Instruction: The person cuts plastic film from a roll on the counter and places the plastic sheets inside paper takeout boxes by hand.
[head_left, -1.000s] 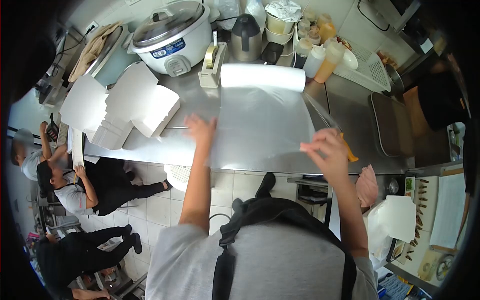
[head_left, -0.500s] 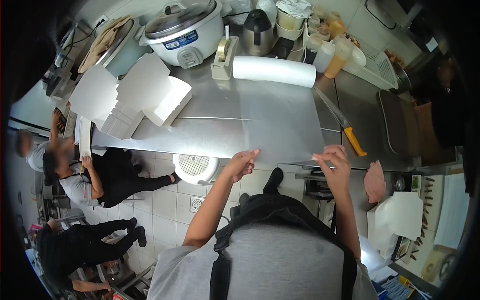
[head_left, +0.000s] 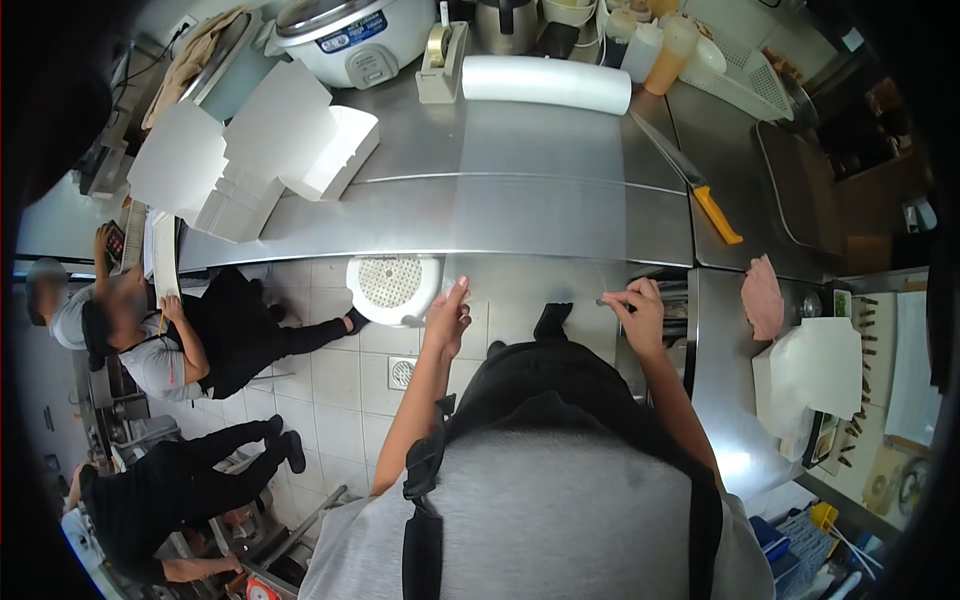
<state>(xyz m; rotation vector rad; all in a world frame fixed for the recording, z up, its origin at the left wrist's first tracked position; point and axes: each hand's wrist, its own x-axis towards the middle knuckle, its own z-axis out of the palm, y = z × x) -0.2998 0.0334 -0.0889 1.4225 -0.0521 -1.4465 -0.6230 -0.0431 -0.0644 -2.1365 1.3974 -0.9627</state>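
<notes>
A white roll of thin plastic (head_left: 546, 85) lies at the back of the steel counter. From it a clear plastic sheet (head_left: 540, 215) runs toward me and hangs past the counter's front edge. My left hand (head_left: 449, 318) pinches the sheet's near left corner between thumb and fingers. At the opposite corner, my right hand (head_left: 637, 312) is closed in a pinch on the same sheet. Both hands are in front of the counter edge, above the floor. Right of the sheet lies a knife with a yellow handle (head_left: 716, 213), its blade pointing toward the roll.
A tape dispenser (head_left: 441, 65) and a rice cooker (head_left: 350, 45) stand behind, left of the roll. Open white boxes (head_left: 330, 150) sit on the left of the steel counter (head_left: 400, 222). Sauce bottles (head_left: 670, 60) are at the back right. Two people (head_left: 165, 350) are at the left.
Both hands have drawn the sheet closer to my body, so more of it stretches past the counter edge. The left hand has shifted left. The view has tilted downward.
</notes>
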